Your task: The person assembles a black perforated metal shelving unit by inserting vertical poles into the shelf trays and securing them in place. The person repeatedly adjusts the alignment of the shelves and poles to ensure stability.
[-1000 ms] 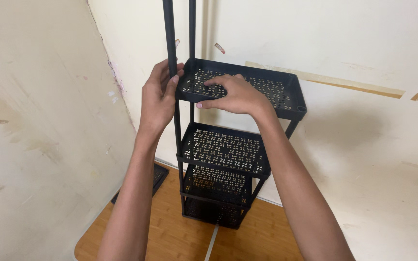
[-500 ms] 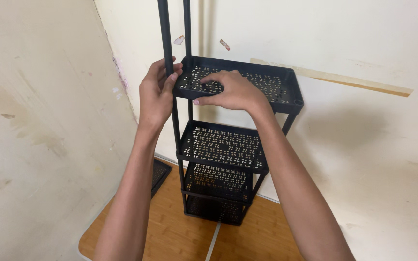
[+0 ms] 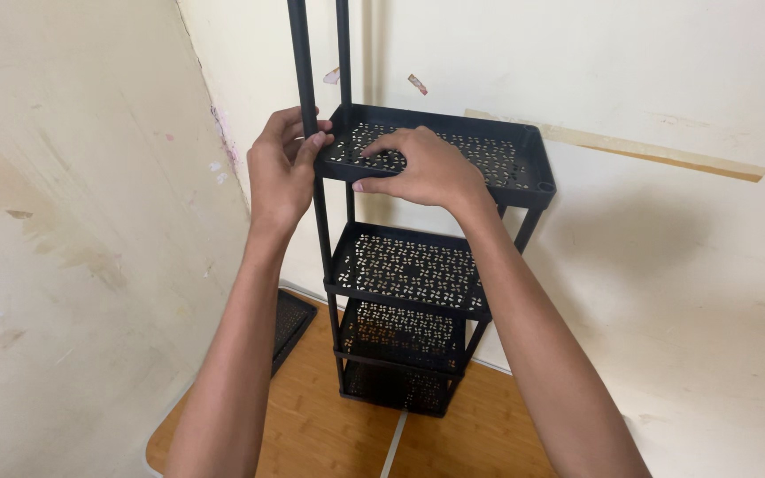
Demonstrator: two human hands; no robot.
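A black tiered rack stands in a corner, its perforated top tray [image 3: 515, 150] at chest height above several lower trays [image 3: 409, 270]. My left hand [image 3: 278, 173] is wrapped around the front left pole [image 3: 301, 62] right where it meets the top tray's corner. My right hand [image 3: 422, 168] grips the tray's front edge, thumb under the rim and fingers spread on the perforated floor. A second pole [image 3: 343, 49] rises behind the first. The right rear corner of the tray shows an empty round socket [image 3: 544, 187].
The rack stands on a wooden floor [image 3: 312, 434] in a corner of cream walls [image 3: 73, 221] with peeling paint. Another black perforated tray [image 3: 287, 320] lies flat on the floor at the left, against the wall. A pale seam line runs across the floor in front.
The view has shifted slightly; both hands keep the same hold on the pole and the top tray, with the left fingers pressed a little closer around the pole.
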